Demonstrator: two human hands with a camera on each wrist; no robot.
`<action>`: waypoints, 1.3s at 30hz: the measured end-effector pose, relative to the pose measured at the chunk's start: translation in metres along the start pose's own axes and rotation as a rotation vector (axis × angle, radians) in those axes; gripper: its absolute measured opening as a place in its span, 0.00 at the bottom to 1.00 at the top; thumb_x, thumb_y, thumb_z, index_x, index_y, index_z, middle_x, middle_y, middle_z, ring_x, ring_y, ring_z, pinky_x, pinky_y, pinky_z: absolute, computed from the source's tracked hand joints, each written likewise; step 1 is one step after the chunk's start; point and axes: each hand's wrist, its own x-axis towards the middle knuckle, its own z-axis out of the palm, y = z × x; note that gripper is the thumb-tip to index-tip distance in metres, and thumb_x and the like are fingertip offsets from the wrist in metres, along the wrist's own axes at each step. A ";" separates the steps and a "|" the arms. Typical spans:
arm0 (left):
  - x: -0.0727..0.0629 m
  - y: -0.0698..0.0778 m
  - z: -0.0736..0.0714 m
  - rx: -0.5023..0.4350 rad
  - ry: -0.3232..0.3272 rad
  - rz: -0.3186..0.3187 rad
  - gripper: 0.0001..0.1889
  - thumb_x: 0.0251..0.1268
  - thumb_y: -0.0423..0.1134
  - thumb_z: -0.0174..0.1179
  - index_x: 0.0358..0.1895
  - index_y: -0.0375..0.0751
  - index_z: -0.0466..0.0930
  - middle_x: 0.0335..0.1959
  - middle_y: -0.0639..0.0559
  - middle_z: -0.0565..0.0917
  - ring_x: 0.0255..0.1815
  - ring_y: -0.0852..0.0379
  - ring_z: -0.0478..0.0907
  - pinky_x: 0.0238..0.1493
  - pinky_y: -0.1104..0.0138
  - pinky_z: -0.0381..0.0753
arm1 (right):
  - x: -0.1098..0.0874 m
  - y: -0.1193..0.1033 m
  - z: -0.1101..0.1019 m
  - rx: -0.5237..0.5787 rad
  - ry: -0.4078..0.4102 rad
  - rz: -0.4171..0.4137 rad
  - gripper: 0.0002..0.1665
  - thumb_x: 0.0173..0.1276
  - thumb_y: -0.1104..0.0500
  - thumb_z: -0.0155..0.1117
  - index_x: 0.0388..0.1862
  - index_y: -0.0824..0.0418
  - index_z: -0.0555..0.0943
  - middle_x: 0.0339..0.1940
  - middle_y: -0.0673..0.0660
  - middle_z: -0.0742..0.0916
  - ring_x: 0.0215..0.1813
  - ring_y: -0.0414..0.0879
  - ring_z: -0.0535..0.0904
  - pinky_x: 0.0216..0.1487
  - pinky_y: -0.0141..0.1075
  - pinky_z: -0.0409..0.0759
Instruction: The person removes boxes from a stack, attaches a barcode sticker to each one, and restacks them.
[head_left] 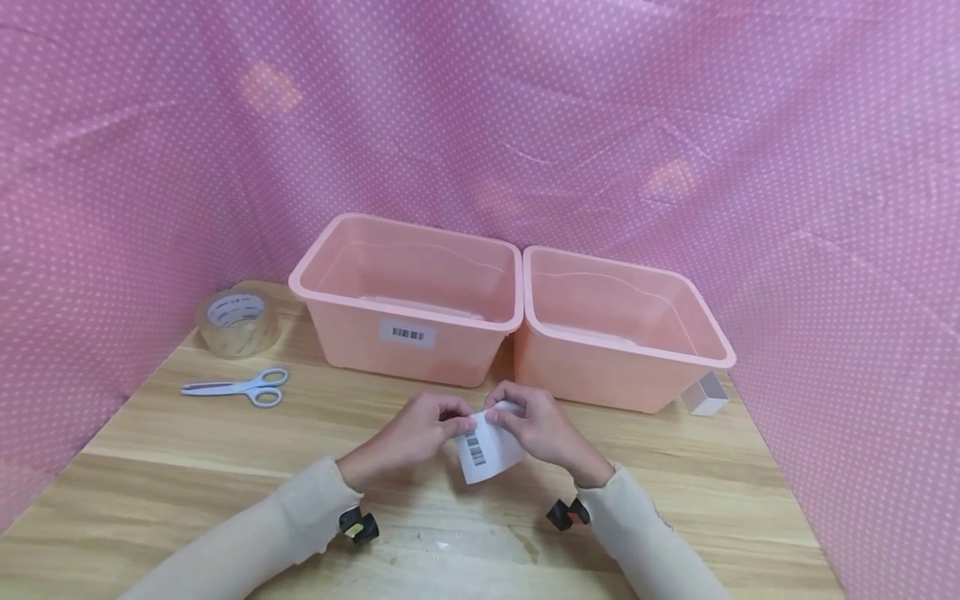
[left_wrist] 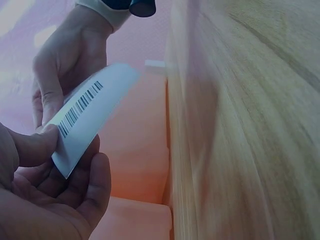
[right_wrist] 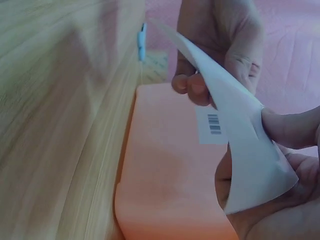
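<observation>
Smooth paper label (head_left: 495, 452), wood-grained table (head_left: 217, 475)

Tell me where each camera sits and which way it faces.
Head: on the person's head, facing forward and down at the white label, left bin and right bin; left hand, right hand and sleeves show.
Left wrist: on that wrist, facing the label's barcode; left hand near, right hand beyond.
Right wrist: on that wrist, facing the label's blank side and left bin's sticker; right hand near, left beyond.
Shared: both wrist views show the label and both hands.
</observation>
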 end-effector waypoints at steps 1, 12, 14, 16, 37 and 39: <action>0.000 0.000 0.000 -0.001 0.007 -0.003 0.05 0.72 0.37 0.61 0.41 0.46 0.87 0.39 0.54 0.90 0.40 0.59 0.81 0.47 0.64 0.79 | 0.000 0.000 0.000 0.000 0.011 -0.006 0.03 0.69 0.59 0.68 0.38 0.56 0.82 0.41 0.56 0.89 0.40 0.47 0.81 0.37 0.36 0.82; -0.002 0.005 0.004 -0.010 0.128 -0.033 0.06 0.68 0.37 0.65 0.43 0.43 0.89 0.39 0.51 0.91 0.40 0.59 0.83 0.46 0.64 0.82 | 0.000 0.004 0.006 -0.281 0.262 -0.358 0.15 0.53 0.68 0.78 0.32 0.51 0.83 0.41 0.46 0.86 0.48 0.42 0.75 0.54 0.39 0.76; -0.002 0.004 0.004 -0.007 0.143 -0.025 0.06 0.68 0.37 0.66 0.42 0.43 0.90 0.38 0.51 0.91 0.38 0.59 0.83 0.44 0.65 0.82 | 0.000 0.004 0.007 -0.328 0.301 -0.400 0.15 0.51 0.68 0.79 0.30 0.51 0.84 0.38 0.46 0.85 0.46 0.42 0.73 0.50 0.38 0.73; -0.003 0.004 0.004 -0.004 0.152 -0.013 0.06 0.67 0.37 0.66 0.43 0.43 0.90 0.38 0.51 0.91 0.38 0.60 0.83 0.43 0.66 0.82 | -0.001 0.003 0.009 -0.362 0.331 -0.436 0.14 0.51 0.68 0.79 0.30 0.52 0.85 0.37 0.47 0.85 0.45 0.43 0.72 0.48 0.37 0.72; -0.006 0.004 0.005 0.026 0.190 0.115 0.05 0.66 0.36 0.67 0.41 0.46 0.90 0.40 0.52 0.92 0.37 0.62 0.84 0.38 0.70 0.84 | -0.004 0.000 0.016 -0.140 0.274 -0.260 0.07 0.59 0.67 0.75 0.32 0.57 0.86 0.27 0.49 0.89 0.29 0.37 0.81 0.31 0.34 0.85; -0.006 0.003 0.005 0.020 0.187 0.108 0.05 0.66 0.37 0.67 0.41 0.47 0.90 0.40 0.53 0.92 0.38 0.63 0.84 0.39 0.70 0.84 | -0.004 0.000 0.016 -0.130 0.272 -0.253 0.07 0.59 0.68 0.75 0.31 0.58 0.86 0.27 0.49 0.88 0.29 0.37 0.81 0.31 0.35 0.86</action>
